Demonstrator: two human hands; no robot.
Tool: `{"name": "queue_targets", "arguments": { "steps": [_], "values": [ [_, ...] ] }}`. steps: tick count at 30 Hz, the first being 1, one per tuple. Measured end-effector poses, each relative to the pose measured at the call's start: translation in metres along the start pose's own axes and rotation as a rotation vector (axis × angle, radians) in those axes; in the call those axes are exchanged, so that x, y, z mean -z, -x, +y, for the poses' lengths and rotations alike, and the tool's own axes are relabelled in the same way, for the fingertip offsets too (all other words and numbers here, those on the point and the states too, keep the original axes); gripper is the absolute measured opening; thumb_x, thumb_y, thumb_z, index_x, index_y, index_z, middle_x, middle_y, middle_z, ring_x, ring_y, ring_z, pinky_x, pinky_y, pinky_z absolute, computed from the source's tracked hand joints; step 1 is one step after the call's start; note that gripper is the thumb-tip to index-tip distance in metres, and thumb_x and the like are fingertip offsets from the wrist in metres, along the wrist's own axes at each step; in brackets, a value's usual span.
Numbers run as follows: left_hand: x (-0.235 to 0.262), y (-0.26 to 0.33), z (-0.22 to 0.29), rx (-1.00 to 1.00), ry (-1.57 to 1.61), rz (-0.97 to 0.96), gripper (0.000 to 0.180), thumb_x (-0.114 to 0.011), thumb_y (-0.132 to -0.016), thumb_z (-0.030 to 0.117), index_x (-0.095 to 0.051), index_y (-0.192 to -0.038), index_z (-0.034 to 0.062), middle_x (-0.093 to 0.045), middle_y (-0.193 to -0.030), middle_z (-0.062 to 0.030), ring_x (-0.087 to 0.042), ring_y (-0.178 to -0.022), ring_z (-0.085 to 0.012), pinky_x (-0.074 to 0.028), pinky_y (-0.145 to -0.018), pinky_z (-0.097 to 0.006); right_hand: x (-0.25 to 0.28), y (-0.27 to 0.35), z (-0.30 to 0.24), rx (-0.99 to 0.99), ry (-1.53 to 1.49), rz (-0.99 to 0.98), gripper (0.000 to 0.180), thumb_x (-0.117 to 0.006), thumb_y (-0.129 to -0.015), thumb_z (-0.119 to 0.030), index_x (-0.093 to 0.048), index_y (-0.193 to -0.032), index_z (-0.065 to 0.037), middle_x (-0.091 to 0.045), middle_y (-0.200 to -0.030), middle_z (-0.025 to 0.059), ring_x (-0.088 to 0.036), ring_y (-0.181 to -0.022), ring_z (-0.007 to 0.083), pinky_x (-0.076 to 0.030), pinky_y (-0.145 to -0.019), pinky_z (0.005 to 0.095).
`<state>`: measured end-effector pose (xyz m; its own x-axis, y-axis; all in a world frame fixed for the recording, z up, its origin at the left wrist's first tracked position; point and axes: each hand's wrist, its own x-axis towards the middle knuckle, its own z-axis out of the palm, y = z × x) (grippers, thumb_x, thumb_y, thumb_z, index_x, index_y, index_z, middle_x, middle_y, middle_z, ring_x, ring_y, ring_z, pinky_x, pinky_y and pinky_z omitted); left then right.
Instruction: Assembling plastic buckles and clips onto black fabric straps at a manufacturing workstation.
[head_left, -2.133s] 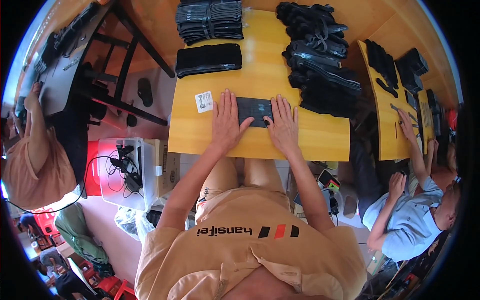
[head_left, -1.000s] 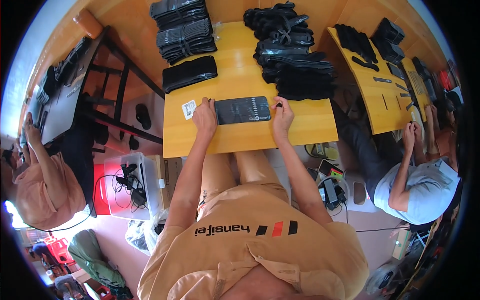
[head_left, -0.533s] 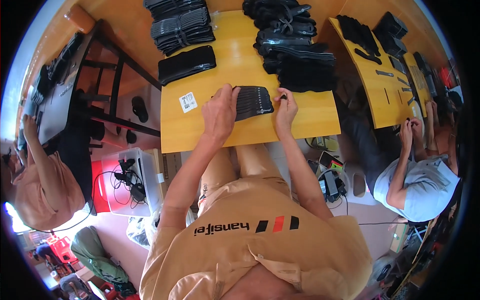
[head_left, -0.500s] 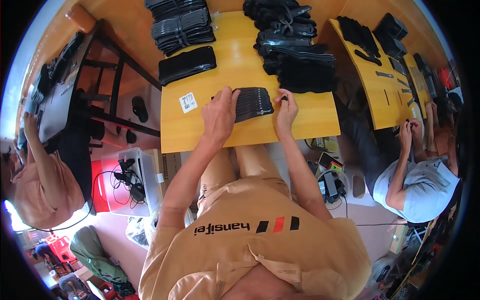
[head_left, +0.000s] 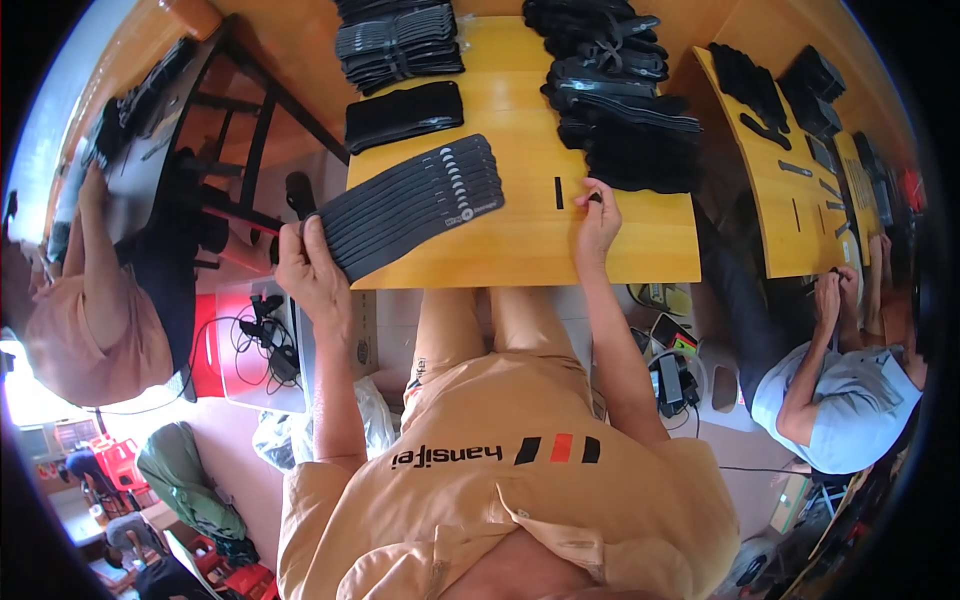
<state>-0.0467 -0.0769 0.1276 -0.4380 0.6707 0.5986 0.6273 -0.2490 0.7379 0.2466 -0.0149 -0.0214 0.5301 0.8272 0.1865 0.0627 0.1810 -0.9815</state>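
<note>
My left hand (head_left: 312, 265) is closed on one end of a fanned stack of black straps (head_left: 410, 205). The stack stretches to the right over the yellow table (head_left: 500, 262), with small pale marks near its far end. My right hand (head_left: 598, 222) is closed, pinching a small black piece (head_left: 596, 198) too small to name. Just left of those fingers, a short black strip (head_left: 559, 193) lies on the table. A folded black textile piece (head_left: 405, 115) rests behind the fanned straps.
Tied black bundles (head_left: 398, 45) are stacked at the back left, and more black bundles (head_left: 625, 100) at the back right. Co-workers sit on both sides, one at a dark table (head_left: 165, 100), one at another yellow table (head_left: 790, 215). A clear bin (head_left: 262, 375) with cables stands below left.
My left hand has moved left with the straps, which now spread out at full length. My right hand stays near the same spot. The short strip now shows, and a white label is hidden.
</note>
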Motion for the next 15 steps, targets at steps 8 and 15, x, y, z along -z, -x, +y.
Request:
{"name": "queue_targets", "arguments": {
  "steps": [8,15],
  "values": [
    [-0.001,0.028,-0.014,0.114,0.019,-0.026,0.023,-0.054,-0.091,0.011,-0.045,-0.074,-0.0006,-0.036,-0.059,-0.0031,-0.031,-0.059,-0.0051,-0.031,-0.049,-0.022,-0.021,0.025,-0.09,-0.231,-0.138,-0.255,0.025,-0.04,-0.089,-0.012,-0.059,-0.103,-0.006,-0.056,-0.082,0.0023,-0.055,-0.076,0.0105,-0.044,-0.065,0.024],
    [-0.011,0.044,-0.013,0.256,0.204,-0.102,0.02,-0.053,-0.091,0.012,-0.049,-0.077,-0.0023,-0.039,-0.062,0.002,-0.033,-0.06,-0.0058,-0.032,-0.053,-0.02,-0.046,0.044,-0.107,-0.219,-0.33,-0.449,0.036,-0.048,-0.094,-0.034,-0.062,-0.085,-0.002,-0.061,-0.075,0.0003,-0.053,-0.064,0.0045,-0.042,-0.057,0.0196]
  ]
}}
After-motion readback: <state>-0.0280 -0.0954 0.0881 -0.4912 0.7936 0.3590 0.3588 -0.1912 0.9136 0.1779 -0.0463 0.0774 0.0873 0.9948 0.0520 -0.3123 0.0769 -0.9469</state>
